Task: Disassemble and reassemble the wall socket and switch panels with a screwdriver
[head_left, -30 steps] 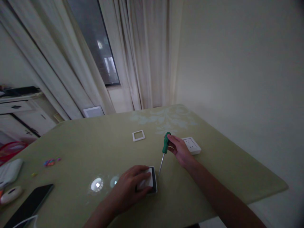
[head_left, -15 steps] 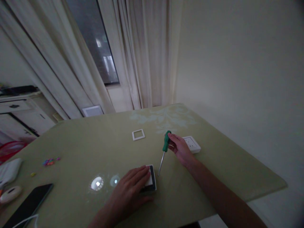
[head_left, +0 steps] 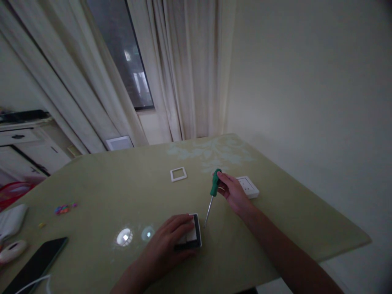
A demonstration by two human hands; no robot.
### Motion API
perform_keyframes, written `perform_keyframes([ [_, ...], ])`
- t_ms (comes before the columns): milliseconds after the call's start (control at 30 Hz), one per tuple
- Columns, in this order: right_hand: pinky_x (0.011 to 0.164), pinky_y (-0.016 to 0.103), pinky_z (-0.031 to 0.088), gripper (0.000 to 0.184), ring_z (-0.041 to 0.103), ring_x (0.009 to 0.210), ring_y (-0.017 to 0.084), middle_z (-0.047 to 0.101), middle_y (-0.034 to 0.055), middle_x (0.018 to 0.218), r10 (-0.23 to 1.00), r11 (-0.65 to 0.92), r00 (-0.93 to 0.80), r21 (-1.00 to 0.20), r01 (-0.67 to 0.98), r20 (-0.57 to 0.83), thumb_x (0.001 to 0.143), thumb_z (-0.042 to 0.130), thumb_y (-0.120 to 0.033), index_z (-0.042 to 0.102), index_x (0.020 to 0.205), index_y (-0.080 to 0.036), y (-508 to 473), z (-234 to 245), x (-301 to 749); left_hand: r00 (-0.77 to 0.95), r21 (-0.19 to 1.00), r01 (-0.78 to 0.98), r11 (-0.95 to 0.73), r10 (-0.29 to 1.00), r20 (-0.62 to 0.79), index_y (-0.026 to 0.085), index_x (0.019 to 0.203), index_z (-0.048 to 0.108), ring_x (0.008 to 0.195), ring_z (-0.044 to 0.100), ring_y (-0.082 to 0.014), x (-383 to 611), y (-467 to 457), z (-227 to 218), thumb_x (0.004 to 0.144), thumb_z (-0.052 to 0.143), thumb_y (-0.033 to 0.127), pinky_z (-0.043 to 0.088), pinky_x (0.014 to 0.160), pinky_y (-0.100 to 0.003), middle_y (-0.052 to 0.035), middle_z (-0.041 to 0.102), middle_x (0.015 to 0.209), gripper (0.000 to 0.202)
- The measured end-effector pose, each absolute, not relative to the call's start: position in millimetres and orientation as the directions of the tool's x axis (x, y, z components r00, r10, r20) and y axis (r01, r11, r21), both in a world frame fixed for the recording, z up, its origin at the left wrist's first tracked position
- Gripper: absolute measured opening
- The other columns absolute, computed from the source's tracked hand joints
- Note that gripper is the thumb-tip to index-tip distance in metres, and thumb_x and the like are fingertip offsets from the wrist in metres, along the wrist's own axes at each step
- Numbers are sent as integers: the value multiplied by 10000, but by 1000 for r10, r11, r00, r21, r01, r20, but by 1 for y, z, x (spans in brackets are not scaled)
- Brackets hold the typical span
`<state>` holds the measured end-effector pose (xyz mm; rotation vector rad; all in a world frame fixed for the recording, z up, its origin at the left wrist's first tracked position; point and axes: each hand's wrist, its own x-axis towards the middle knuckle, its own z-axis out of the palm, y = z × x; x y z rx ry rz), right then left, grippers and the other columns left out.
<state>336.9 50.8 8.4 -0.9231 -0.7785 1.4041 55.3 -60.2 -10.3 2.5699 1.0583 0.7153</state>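
My right hand (head_left: 233,192) grips a screwdriver (head_left: 214,187) by its green handle. The metal shaft slants down, and its tip points at the tabletop just right of a wall switch (head_left: 192,236). This switch has white panels inside a dark border with a pale outer rim. Over its left part lies my left hand (head_left: 170,241), fingers on top and thumb along the near side, hiding much of it. Partly behind my right hand sits a white wall socket (head_left: 248,187). A white square cover frame (head_left: 178,174) lies flat farther back.
The table (head_left: 122,188) has a pale green cover. On its left are a dark phone (head_left: 38,263) with a white cable, a round white object (head_left: 14,251), a white case-like object (head_left: 12,218) and small colourful pieces (head_left: 63,209). A wall stands right, curtains (head_left: 190,73) behind.
My left fingers have shifted slightly on the wall switch, baring more of its white panels. The right hand and screwdriver have hardly moved.
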Motion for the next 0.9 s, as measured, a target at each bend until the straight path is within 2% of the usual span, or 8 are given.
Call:
perform_keyframes([
  [100,636,304,606,455,760,780,230,803,41,848,996,-54,38,-886,-462,-80,655,981,-568,764,869,-229,51,9,337,591,531,551,-643,750,296,296,1397,646,1276,704,-273,57,-57,-4,915,841,224,626,1059,-437,-90,706,1426,525],
  [200,632,307,607,453,763,780,237,804,41,845,996,-52,37,-886,-460,-77,654,981,-564,759,867,-232,51,10,338,597,543,547,-637,752,279,298,1350,682,1249,716,-258,59,-53,0,935,824,229,627,1050,-423,-73,728,1391,443],
  [300,633,307,606,445,767,786,240,807,44,853,996,-50,40,-888,-457,-77,667,975,-557,764,884,-231,51,10,338,637,444,555,-704,703,317,286,1328,704,1252,714,-284,60,-52,0,966,800,271,637,1029,-463,-81,736,1396,375],
  [433,644,293,606,442,765,796,223,805,41,874,996,-50,48,-888,-457,-81,670,972,-560,777,886,-228,51,10,339,687,226,562,-796,601,409,244,1361,687,1239,728,-306,61,-56,-5,1060,670,305,641,1019,-504,-105,749,1392,307],
  [567,643,301,610,446,773,801,237,802,44,849,996,-49,40,-890,-453,-75,668,971,-566,760,867,-227,52,11,339,700,66,586,-808,545,462,184,1440,627,1252,733,-311,60,-65,-12,1101,580,314,647,1020,-497,-133,743,1406,366],
  [700,631,302,610,462,779,787,242,797,35,815,997,-44,38,-891,-451,-69,666,969,-575,740,869,-228,52,10,338,705,11,599,-801,534,467,152,1522,554,1295,711,-324,58,-70,-18,1086,599,370,645,1026,-501,-162,707,1452,489],
  [800,628,303,609,468,777,779,241,798,37,810,997,-49,37,-892,-450,-73,660,973,-573,740,869,-226,51,9,337,697,-3,597,-802,518,496,158,1503,571,1282,722,-307,58,-70,-20,1096,572,300,645,1022,-481,-159,727,1424,431],
  [900,634,308,611,461,776,784,243,802,37,819,996,-56,37,-891,-451,-81,662,974,-569,744,873,-230,51,8,336,708,-9,593,-805,517,482,150,1453,605,1255,738,-313,60,-69,-16,1098,559,295,650,1006,-486,-166,735,1409,387],
])
